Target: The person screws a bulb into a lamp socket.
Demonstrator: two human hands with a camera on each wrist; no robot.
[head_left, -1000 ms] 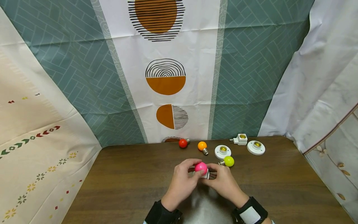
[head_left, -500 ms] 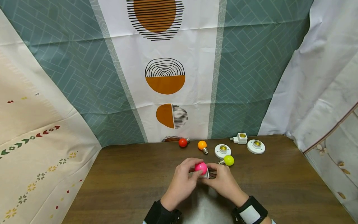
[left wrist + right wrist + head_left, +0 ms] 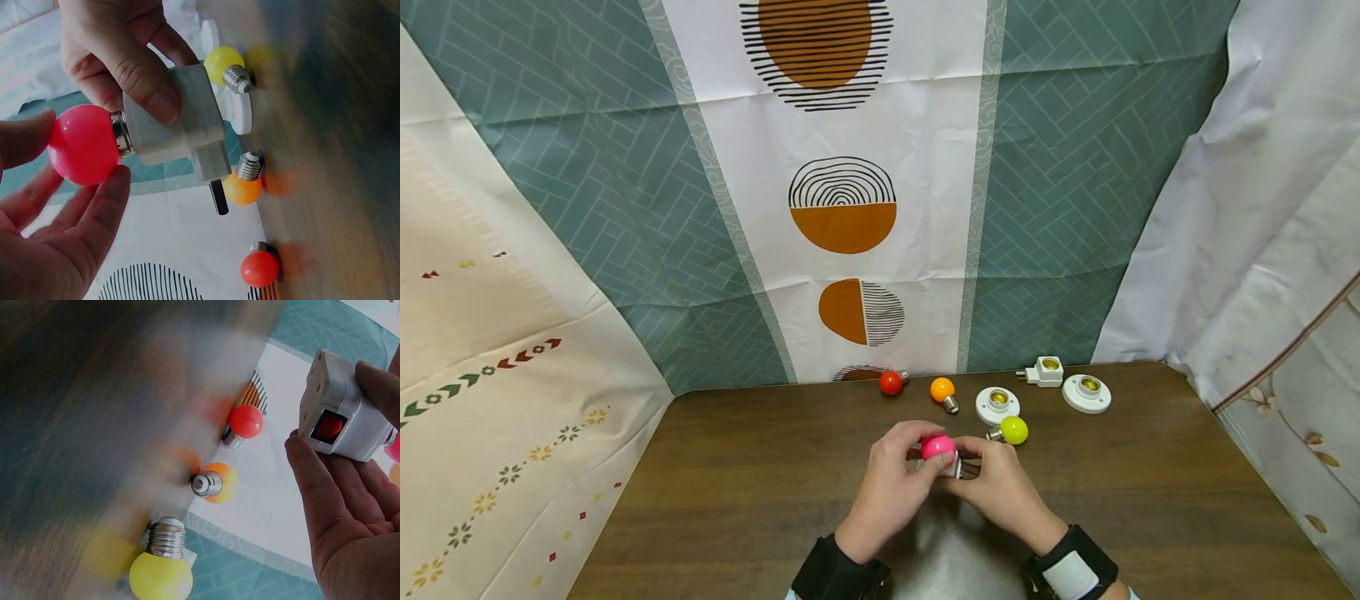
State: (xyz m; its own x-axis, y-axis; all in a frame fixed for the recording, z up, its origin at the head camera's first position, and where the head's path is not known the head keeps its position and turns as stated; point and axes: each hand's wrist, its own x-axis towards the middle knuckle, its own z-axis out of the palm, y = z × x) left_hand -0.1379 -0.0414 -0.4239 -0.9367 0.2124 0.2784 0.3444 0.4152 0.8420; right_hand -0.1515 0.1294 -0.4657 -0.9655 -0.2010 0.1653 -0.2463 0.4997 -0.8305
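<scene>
Between the thumb and fingertips of my left hand (image 3: pixel 887 492) is a round pink light bulb (image 3: pixel 84 144). My right hand (image 3: pixel 1000 487) grips a white plug-in lamp socket (image 3: pixel 178 115), which has a red switch (image 3: pixel 329 426) on one side and a dark prong (image 3: pixel 219 197). In the left wrist view the bulb's metal base sits at the socket's mouth, part of its thread showing. Both hands are close together above the table's middle. Beyond the right hand lies a yellow-green bulb (image 3: pixel 1014 431), beside a round white lamp holder (image 3: pixel 988 414).
A red bulb (image 3: pixel 891 382) and an orange bulb (image 3: pixel 942 390) lie near the back edge of the wooden table (image 3: pixel 737 483). Further right are another white plug-in socket (image 3: pixel 1043 375) and a second round lamp holder (image 3: pixel 1086 406). Patterned cloth (image 3: pixel 880 125) hangs behind.
The left hand's thumb and fingers have shifted slightly around the pink bulb. The right hand keeps its hold on the socket in about the same place.
</scene>
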